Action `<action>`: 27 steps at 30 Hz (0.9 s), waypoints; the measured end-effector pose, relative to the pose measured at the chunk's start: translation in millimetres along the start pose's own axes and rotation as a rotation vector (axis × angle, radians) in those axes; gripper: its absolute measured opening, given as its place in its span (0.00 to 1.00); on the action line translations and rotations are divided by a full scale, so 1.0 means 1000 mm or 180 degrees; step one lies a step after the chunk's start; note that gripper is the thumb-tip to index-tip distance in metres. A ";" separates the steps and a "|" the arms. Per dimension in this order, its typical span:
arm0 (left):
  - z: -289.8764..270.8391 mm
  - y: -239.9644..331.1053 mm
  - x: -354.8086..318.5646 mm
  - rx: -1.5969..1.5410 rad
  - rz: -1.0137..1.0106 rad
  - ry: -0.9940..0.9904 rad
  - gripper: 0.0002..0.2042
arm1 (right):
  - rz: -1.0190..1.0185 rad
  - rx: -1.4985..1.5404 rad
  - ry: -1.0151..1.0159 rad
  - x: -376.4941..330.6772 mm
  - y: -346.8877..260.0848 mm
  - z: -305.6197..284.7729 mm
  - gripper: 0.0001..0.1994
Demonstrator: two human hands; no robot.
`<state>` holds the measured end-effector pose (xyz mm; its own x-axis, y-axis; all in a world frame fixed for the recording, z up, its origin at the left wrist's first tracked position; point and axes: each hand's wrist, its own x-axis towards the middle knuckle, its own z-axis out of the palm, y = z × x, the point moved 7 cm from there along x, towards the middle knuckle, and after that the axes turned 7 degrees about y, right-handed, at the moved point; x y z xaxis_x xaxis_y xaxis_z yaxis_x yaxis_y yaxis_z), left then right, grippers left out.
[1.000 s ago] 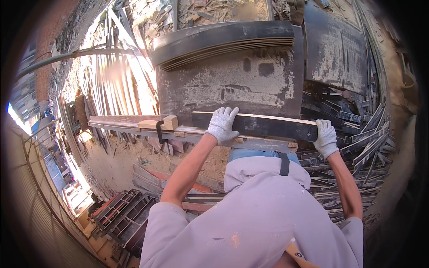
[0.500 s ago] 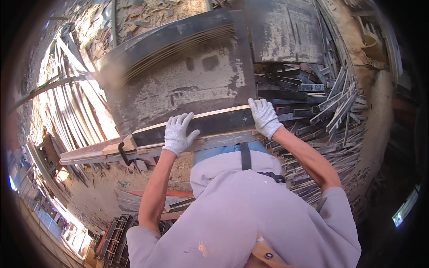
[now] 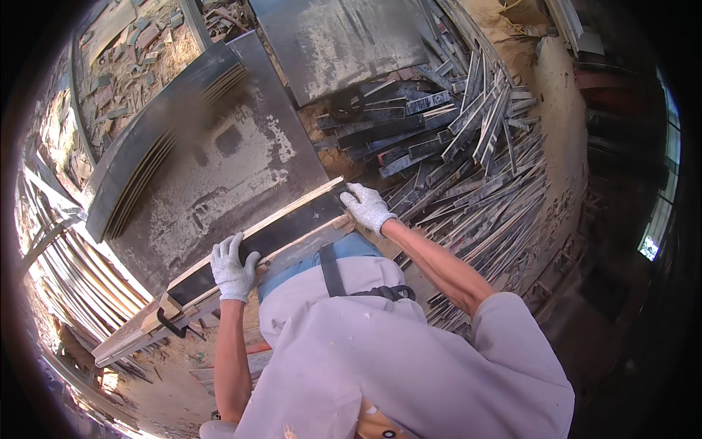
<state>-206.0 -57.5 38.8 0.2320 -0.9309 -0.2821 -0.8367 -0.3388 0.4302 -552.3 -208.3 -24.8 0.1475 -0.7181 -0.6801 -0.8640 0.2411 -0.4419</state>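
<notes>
A long black-faced plywood strip (image 3: 292, 222) with a pale cut edge lies slantwise in front of my waist, along the near side of the dusty dark bench top (image 3: 241, 157). My left hand (image 3: 234, 269), in a grey-white knit glove, grips it toward the left end, fingertips over the far edge and thumb apart on the near side. At the right end, my right hand (image 3: 368, 207), gloved alike, curls round the corner. Beyond the strip's left end sit a small wood block (image 3: 170, 304) and a black clamp (image 3: 172, 323) on the wooden rail (image 3: 131, 336).
Several dark panels (image 3: 157, 139) are stacked at the bench's far left. Another dusty panel (image 3: 336, 47) lies beyond. Cut strips (image 3: 468, 124) are heaped on the right, long pale ones (image 3: 80, 271) at the left. Wood scraps (image 3: 139, 58) cover the far ground.
The view has turned, so the bench and strip now slant upward to the right. Both hands stay on the strip; the left hand's fingers look closer together.
</notes>
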 end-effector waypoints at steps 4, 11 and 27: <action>0.004 0.019 -0.005 0.0091 0.0239 0.0076 0.35 | -0.0251 -0.0154 0.0444 -0.001 -0.003 0.000 0.20; 0.025 0.044 -0.005 0.0357 0.0345 0.0642 0.31 | -0.0786 -0.1192 0.0106 0.003 -0.024 -0.003 0.12; 0.022 0.061 -0.015 0.0506 0.0336 0.1421 0.23 | -0.3036 -0.0856 0.1735 -0.108 -0.072 0.009 0.38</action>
<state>-271.1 -60.9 50.4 0.3028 -0.9384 0.1665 -0.9245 -0.2467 0.2905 -501.7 -142.1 75.7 0.6294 -0.7384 0.2423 -0.5962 -0.6588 -0.4589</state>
